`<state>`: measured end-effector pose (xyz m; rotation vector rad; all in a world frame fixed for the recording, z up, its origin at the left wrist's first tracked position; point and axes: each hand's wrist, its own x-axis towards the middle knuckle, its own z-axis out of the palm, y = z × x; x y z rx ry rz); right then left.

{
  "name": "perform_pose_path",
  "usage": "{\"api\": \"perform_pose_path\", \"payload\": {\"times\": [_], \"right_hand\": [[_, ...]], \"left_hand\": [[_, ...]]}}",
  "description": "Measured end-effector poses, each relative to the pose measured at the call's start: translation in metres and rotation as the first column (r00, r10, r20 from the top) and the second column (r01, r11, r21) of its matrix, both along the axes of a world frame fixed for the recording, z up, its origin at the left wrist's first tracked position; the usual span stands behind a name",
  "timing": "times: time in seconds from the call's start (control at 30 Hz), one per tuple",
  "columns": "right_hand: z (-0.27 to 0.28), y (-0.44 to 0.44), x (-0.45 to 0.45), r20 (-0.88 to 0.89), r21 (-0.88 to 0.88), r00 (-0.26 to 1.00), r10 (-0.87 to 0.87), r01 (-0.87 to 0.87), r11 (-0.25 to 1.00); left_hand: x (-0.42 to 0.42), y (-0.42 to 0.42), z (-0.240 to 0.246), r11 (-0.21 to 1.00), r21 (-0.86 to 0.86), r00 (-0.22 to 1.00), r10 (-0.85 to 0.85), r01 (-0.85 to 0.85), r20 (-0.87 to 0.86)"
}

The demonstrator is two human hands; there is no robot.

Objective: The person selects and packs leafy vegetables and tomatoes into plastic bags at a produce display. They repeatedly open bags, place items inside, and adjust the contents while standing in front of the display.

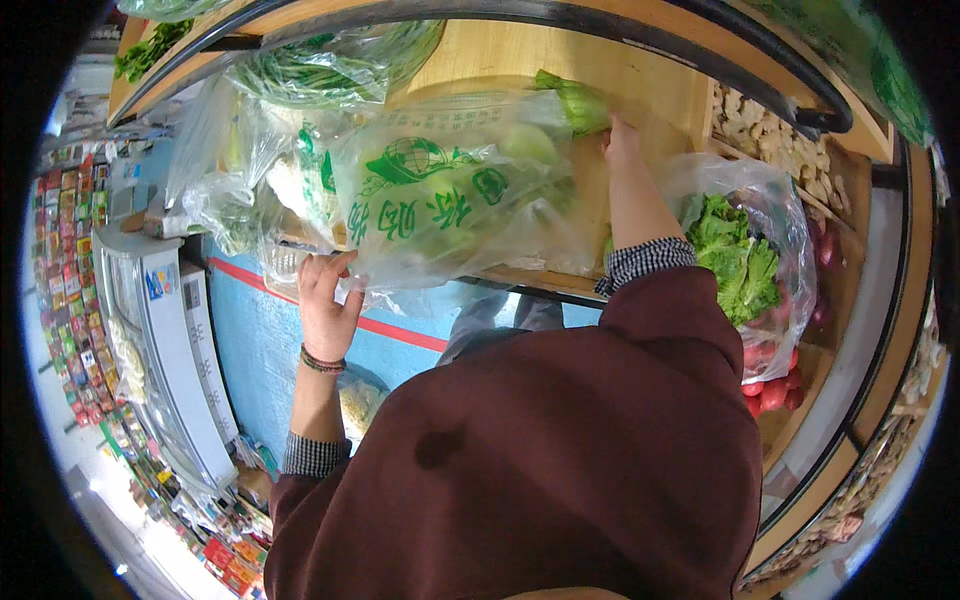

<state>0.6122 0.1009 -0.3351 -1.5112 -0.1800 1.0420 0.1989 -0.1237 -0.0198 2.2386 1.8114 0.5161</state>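
A clear plastic bag [420, 202] with green printing and a globe picture lies spread over the wooden shelf. Pale green vegetables show blurrily through it. My left hand [326, 300] pinches the bag's near left edge between thumb and fingers; a braided bracelet circles the wrist. At the bag's far right, my right hand [621, 142] grips a leafy green vegetable [574, 105] by its right end. Motion blur hides the fingers there and the vegetable's exact kind. Left of the printed bag, another clear bag [289, 180] holds whitish vegetables.
Bundled long green vegetables [337, 67] lie in plastic at the back. To the right are a bag of lettuce [739, 262], red tomatoes [772, 394] and ginger [772, 142]. A black-edged upper shelf [525, 15] curves overhead. A white display freezer [165, 330] stands left on blue floor [255, 352].
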Motion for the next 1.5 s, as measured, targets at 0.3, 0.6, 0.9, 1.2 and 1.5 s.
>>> {"api": "perform_pose_path", "payload": {"times": [0.3,0.6,0.9,1.2,1.5], "right_hand": [[0.174,-0.073,0.057,0.69,0.186,0.723,0.032,-0.22,0.958],[0.255,-0.263,-0.031,-0.4,0.33,0.656,0.64,-0.549,0.768],[0.181,-0.145,-0.238,0.017,-0.332,0.221,0.975,-0.919,0.214],[0.173,-0.125,-0.298,0.558,-0.701,-0.312,0.769,-0.673,0.236],[0.143,-0.325,-0.084,0.522,-0.579,0.542,0.659,-0.341,0.74]], "left_hand": [[0.012,0.024,-0.007,0.997,0.065,0.999,-0.036,0.035,0.006],[-0.009,0.062,-0.01,0.959,0.02,0.949,-0.281,0.281,0.143],[-0.025,0.058,0.006,0.887,-0.098,0.892,-0.447,0.451,0.066],[-0.026,0.055,0.002,0.89,-0.098,0.884,-0.421,0.446,0.203],[-0.037,0.062,0.005,0.829,-0.058,0.802,-0.517,0.556,0.3]]}}
